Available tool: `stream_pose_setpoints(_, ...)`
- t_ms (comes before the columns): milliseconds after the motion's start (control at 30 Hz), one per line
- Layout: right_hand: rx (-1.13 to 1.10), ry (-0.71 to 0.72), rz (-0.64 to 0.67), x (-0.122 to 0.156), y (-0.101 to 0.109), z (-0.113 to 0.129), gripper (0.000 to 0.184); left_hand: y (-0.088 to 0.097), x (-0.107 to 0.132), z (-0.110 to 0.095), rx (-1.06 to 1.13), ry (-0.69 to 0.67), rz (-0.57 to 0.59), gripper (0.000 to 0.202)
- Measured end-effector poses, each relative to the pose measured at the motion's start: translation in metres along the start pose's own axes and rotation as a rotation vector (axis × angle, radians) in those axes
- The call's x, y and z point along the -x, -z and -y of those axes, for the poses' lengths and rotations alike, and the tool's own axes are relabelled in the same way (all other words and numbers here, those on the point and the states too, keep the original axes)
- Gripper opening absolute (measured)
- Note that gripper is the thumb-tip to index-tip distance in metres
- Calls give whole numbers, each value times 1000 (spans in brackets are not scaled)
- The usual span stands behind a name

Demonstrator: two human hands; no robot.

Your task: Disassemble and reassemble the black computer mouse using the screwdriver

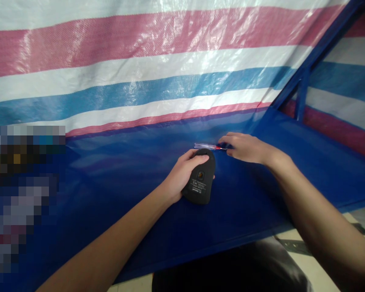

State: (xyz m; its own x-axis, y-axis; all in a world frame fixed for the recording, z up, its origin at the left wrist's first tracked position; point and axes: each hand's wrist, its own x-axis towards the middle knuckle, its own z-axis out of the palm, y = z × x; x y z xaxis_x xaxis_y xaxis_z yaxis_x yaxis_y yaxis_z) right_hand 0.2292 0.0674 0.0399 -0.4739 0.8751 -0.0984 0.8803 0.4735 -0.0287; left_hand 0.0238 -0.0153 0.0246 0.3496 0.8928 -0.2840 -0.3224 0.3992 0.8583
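A black computer mouse (200, 186) is held upside down by my left hand (185, 170), its sensor window and printed label facing up. The thumb lies across the underside near the far end, and the other fingers are mostly hidden beneath. Just beyond the mouse is a small screwdriver (205, 146) with a clear handle pointing left and a red collar. My right hand (241, 147) is at its metal shaft, fingers curled around that end. The shaft's tip is hard to make out against the hand.
Both hands are over a blue table surface (124, 194). A striped plastic sheet (140, 89) rises along the back, and a blue metal frame (304, 77) stands at the right. Blurred-out items (21, 194) cover the left side. The table's front edge runs near my lap.
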Motion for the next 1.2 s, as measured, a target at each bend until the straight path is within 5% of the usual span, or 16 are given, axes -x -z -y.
stream_pose_setpoints(467,64,-78,82,3,4,-7,29,1,-1,0,-4,7,8,27)
stream_pose_setpoints(1033,-70,43,39,5,7,2,19,-3,2,0,-135,-9,-6,27)
stream_pose_setpoints(1200,-108,71,-21,8,11,-10,30,-3,1,3,-261,-34,35,32)
